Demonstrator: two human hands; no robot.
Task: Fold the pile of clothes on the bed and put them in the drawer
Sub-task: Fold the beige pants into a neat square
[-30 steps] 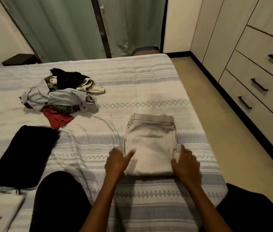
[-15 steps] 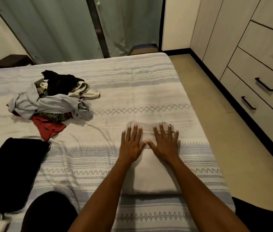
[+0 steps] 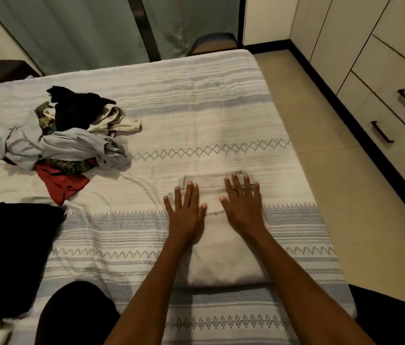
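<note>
Folded trousers [image 3: 224,260] lie at lower centre on the bed [image 3: 196,115]; clothes pile [image 3: 64,143] upper left; drawers [image 3: 395,100] at right edge.

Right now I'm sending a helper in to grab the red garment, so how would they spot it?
Start at the bed and find the unfolded pile on its far left side. The red garment sticks out from the pile's near edge, under a pale blue shirt. It is the only red piece there.
</note>
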